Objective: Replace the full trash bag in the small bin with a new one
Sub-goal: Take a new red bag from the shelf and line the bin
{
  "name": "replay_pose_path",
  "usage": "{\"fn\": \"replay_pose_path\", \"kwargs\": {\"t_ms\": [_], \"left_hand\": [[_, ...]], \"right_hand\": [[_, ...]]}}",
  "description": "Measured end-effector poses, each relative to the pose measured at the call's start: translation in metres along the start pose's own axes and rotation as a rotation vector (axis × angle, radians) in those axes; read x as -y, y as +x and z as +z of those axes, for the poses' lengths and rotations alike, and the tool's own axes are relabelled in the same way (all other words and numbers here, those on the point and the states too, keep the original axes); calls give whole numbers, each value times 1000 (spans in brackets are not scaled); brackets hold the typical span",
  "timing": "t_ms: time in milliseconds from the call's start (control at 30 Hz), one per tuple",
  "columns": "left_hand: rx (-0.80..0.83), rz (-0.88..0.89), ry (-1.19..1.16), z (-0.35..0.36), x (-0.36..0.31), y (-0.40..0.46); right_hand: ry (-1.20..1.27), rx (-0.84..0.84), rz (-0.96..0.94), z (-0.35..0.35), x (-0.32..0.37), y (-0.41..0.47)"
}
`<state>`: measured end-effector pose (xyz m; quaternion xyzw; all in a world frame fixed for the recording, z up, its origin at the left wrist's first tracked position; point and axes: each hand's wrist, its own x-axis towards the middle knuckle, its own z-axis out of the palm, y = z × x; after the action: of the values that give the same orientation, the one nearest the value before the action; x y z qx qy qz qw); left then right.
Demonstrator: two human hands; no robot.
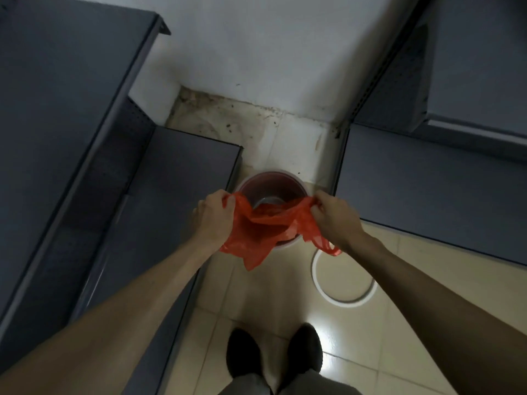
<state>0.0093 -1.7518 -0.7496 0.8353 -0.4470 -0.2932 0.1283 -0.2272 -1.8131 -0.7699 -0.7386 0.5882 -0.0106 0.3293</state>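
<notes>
Head view, looking straight down into a narrow gap between grey metal shelving.

Small bin [273, 181]: round, pale rim, dark reddish inside, standing on the floor between the left shelf unit [176, 178] and the right shelf unit [427, 172]. Its far rim is bare; the near half is covered by the bag. Something pale and curved shows at the bottom of the bin; cannot tell what it is.

Red bag [256, 232]: thin orange-red plastic, held stretched across the near side of the bin mouth. Its middle sags down into the opening. Loose plastic hangs outside the near-left rim, and a handle loop [328, 248] dangles below the right hand.

Left hand [212, 216]: grip closed, fingers curled tight around the left edge of the bag, at the left side of the bin rim.

Right hand [335, 216]: grip closed, fingertips pinching the right edge of the bag, at the right side of the bin rim. Both forearms reach in from the near corners, bare.

White ring [343, 276]: a flat hoop lying on the floor, just near-right of the bin, apart from it.

Floor [256, 295]: cream tiles, glossy, with a bright reflection on the near right. Dirt and stains collect in the far corner by the white wall [271, 52].

Two dark shoes [273, 352] at the near edge, toes pointing toward the bin.
</notes>
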Motion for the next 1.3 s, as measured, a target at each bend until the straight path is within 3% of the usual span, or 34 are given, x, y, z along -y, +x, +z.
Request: {"fn": "replay_pose_path", "kwargs": {"t_ms": [233,433,867,1100,1300], "left_hand": [[-59,50,13,45,29,37],[-61,208,-62,78,46,69],[-120,315,8,143,77,118],[-178,384,189,164,87,122],[-252,400,207,158,90,118]], "right_hand": [[-89,62,56,48,-29,44],[-51,97,79,104,-42,74],[-145,437,49,194,-51,148],[-168,186,31,187,-61,147],[-262,9,-67,160,-52,131]]}}
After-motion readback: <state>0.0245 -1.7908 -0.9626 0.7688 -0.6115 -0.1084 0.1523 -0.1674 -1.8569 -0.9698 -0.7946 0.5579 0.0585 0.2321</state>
